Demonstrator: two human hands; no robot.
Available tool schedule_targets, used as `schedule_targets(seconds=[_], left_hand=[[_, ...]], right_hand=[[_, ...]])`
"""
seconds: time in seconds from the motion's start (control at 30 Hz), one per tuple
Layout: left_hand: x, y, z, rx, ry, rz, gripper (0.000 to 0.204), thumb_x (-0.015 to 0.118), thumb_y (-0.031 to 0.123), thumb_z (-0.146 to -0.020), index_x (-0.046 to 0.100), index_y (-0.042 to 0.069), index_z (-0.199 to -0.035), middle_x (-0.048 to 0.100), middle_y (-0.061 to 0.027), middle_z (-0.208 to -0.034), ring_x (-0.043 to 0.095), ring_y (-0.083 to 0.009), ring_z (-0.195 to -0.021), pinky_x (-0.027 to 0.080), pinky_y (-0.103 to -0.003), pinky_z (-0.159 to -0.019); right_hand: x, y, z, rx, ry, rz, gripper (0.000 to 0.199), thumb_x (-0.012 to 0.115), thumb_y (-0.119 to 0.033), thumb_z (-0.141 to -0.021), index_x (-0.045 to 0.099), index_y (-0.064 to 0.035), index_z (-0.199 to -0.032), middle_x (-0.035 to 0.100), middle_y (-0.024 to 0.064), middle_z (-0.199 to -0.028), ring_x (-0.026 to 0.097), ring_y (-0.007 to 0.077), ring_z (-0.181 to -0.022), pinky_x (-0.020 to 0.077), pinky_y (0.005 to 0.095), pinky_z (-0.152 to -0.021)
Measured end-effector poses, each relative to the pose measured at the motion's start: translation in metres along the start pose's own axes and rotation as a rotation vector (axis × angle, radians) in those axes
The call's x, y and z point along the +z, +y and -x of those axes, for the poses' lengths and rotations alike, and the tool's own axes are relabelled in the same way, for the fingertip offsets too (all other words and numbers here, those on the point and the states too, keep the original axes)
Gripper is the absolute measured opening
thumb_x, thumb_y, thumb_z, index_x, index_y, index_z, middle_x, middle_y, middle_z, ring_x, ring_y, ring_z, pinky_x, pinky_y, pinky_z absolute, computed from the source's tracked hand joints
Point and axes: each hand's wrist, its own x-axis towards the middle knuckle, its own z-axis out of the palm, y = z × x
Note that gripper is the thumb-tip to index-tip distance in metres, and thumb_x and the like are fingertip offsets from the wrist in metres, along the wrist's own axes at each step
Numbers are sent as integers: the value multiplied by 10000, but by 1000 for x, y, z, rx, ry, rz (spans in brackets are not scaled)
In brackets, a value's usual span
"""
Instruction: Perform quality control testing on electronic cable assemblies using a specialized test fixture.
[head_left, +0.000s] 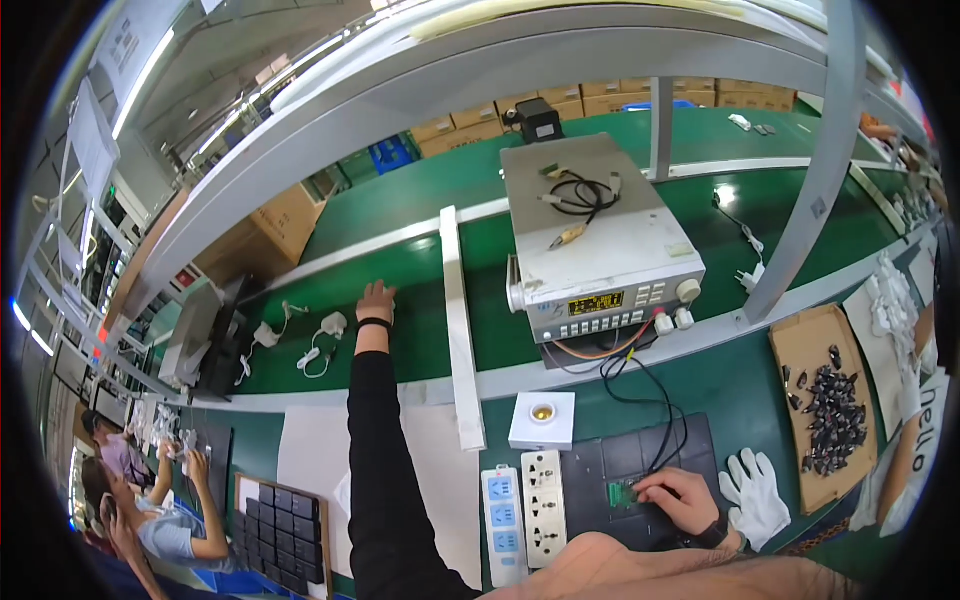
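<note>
1. The left hand (376, 300) reaches far forward, palm down, over the green conveyor belt (410, 355); its fingers point ahead, slightly apart. Its underside is hidden, so whether it grips anything cannot be told.
2. Just left of that hand, a white power adapter (334, 324) lies on the belt with its cord coiled; farther left lies a second white adapter (266, 335).
3. To the right of the left hand, a pale rail (459, 320) crosses the belt.
4. The right hand (682, 500) is nearly closed, thumb and fingertips pinching the edge of a small green circuit board (622, 493). The board sits just left of these fingertips, over a black mat (700, 450).
5. Beyond the right hand, a black cable (655, 400) runs from the mat up to a grey bench instrument (600, 240) with a lit display.
6. Just right of the right hand lies a white glove (755, 497); farther right and forward, a cardboard tray (795, 345) holds a pile of small black parts (835, 420).
7. Left of the right hand, two power strips (544, 510) lie side by side on the table (735, 400), with a white box (542, 430) ahead of them.
</note>
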Motion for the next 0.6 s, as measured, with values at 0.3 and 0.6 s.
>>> schedule_targets(seconds=[0.3, 0.6], left_hand=[[-88, 21, 14, -62, -469, -215, 434, 699, 227, -769, 568, 119, -1168, 569, -126, -1198, 592, -247, -1080, 542, -355, -756], [-279, 28, 127, -176, -632, 1284, 470, 702, 270, -809, 477, 67, -1169, 600, -22, -990, 645, -113, -694, 416, -225, -457]], right_hand=[[2, 6, 9, 17, 24, -44, 153, 601, -100, -882, 680, -36, -996, 682, 71, -838, 656, 181, -780, 495, 278, -712], [0, -6, 10, -113, 41, 8, 313, 647, -118, -843, 603, -14, -1134, 581, 110, -1125, 594, 169, -976, 481, 269, -777]])
